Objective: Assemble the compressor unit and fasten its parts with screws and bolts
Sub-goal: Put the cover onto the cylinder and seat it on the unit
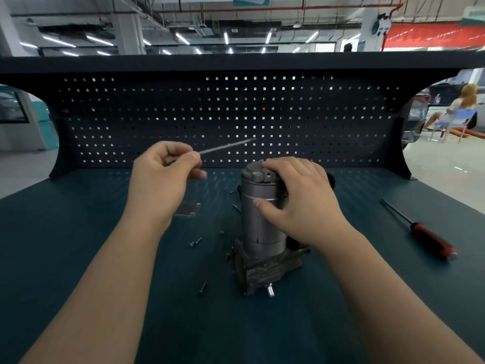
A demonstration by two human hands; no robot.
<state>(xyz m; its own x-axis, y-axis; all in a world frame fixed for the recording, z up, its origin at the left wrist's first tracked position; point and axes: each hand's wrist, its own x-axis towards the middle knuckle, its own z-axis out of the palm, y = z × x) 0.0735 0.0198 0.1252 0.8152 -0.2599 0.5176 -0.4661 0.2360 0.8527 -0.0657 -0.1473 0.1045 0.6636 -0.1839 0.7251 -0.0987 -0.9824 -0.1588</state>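
Note:
The compressor unit [256, 229], a grey metal cylinder on a dark blocky base, stands upright in the middle of the blue bench. My right hand [296, 198] wraps around the cylinder's top and right side, thumb on its front. My left hand [164, 179] is raised to the left of the unit, pinching the end of a long thin bolt [227, 146] that points up and right, blurred. Loose screws lie on the bench: one [195, 242] left of the base, one [203, 287] nearer to me, a smaller one [237, 208] beside the cylinder.
A red-handled screwdriver [422, 231] lies at the right on the bench [78, 232]. A small flat metal plate [186, 209] rests under my left hand. A dark pegboard [288, 114] closes off the back. A person sits on a chair far right behind.

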